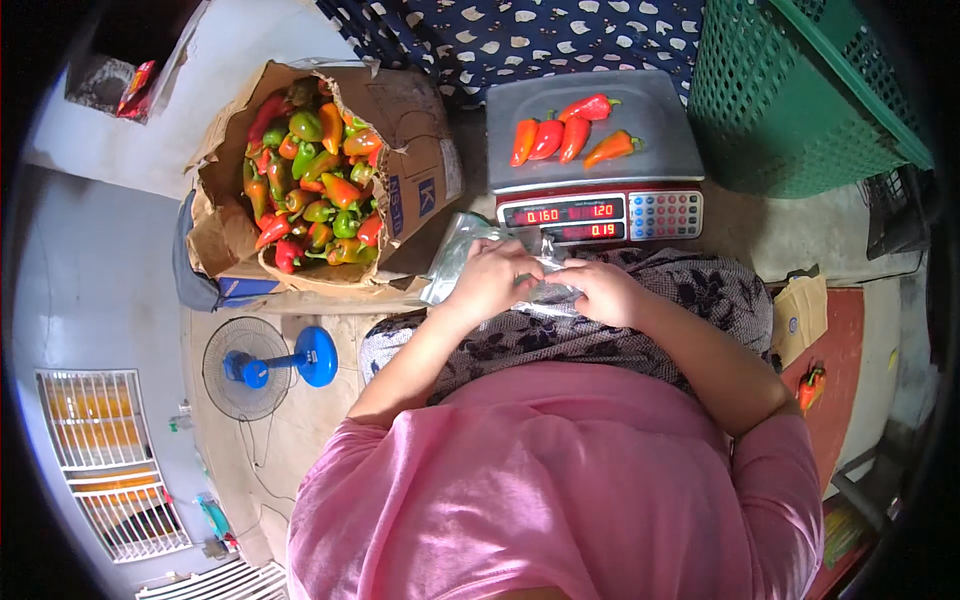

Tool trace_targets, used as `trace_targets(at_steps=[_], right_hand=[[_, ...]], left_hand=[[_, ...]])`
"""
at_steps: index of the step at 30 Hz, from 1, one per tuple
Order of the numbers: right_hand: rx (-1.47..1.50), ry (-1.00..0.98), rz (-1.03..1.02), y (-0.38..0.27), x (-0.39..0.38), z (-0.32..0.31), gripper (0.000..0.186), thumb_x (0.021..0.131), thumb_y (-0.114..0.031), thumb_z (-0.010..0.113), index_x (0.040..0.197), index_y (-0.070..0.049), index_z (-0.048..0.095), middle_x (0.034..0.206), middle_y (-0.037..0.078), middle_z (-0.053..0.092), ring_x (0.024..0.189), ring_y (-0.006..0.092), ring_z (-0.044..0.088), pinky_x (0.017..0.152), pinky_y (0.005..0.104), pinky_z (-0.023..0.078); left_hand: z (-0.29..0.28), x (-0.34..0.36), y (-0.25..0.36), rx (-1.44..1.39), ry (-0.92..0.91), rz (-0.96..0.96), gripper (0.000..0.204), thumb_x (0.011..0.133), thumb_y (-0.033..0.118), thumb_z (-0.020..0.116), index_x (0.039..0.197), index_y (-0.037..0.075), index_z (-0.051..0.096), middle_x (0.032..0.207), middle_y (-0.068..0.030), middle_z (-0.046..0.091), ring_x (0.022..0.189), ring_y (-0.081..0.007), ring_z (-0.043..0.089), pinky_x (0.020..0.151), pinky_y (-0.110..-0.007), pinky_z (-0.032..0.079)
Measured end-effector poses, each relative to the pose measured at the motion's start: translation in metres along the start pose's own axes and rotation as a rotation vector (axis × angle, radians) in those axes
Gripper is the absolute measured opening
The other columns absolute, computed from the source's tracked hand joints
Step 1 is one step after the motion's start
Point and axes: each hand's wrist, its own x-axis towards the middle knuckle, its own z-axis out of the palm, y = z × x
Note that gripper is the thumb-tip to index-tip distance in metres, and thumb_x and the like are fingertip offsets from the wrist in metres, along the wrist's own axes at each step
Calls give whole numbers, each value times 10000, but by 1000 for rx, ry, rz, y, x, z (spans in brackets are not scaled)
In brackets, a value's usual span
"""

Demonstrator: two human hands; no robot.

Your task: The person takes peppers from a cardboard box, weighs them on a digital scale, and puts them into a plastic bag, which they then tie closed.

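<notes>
In my lap, just in front of the scale, both hands are at a clear plastic bag (459, 250). My left hand (496, 274) has its fingers curled in and closed on the bag's edge. Facing it, my right hand (605, 290) pinches the same plastic between thumb and fingers. Beyond my hands stands a digital scale (515, 168) with a lit red display and a grey pan. Several red and orange peppers (574, 138) lie on that pan, apart from my hands.
A torn cardboard box (420, 175) full of green, orange and red peppers (320, 185) stands at the left. At the far right is a green perforated basket (770, 110). A blue fan (317, 356) sits on the floor. One pepper (811, 387) lies at right, near brown cardboard (802, 318).
</notes>
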Motion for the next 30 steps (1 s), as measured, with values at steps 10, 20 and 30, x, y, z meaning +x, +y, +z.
trace_targets(at_steps=[10,20,30], right_hand=[[-103,26,49,-6,-2,-3,452,719,-44,635,1169,-81,623,1136,115,599,973,328,620,852,411,509],[-461,-64,14,-3,15,-38,310,729,-68,607,1020,-135,689,1023,61,654,879,276,661,783,397,532],[-304,51,63,-4,28,-60,273,717,-31,591,946,-119,710,987,80,667,915,304,649,819,409,510]], left_hand=[[-7,23,-28,-400,115,-82,204,788,91,666,989,103,699,1028,-59,662,998,-223,610,935,-368,427],[-45,154,-62,281,226,-349,591,713,348,732,1274,287,554,1193,-78,607,1128,-288,554,917,-534,353],[-39,150,-69,380,240,-412,493,743,317,701,1173,168,512,991,-127,684,944,-323,657,813,-477,463]])
